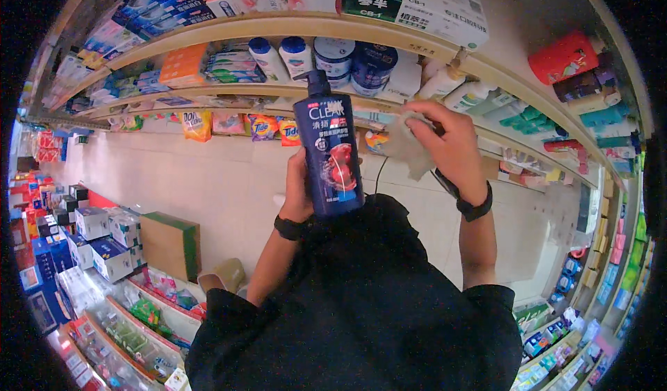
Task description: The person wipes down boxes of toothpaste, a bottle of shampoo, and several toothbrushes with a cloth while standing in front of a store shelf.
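A dark blue Clear shampoo bottle (333, 156) with a black pump top stands nearly upright in front of my chest. My left hand (298, 190) grips it from the left side, with most of the fingers hidden behind the bottle. To the right of the bottle, my right hand (451, 143) pinches a greyish cloth (411, 146) that hangs from the thumb and fingers. The cloth and the bottle are apart. Dark bands circle both wrists.
Ahead runs a shelf (271, 26) with toothpaste boxes above and white bottles (297, 57) and dark blue jars (372, 68) below. Detergent bags (263, 127) sit lower down. At left are stacked boxes (112, 258), a cardboard carton (169, 245) and goods bins. More stocked shelves curve along the right.
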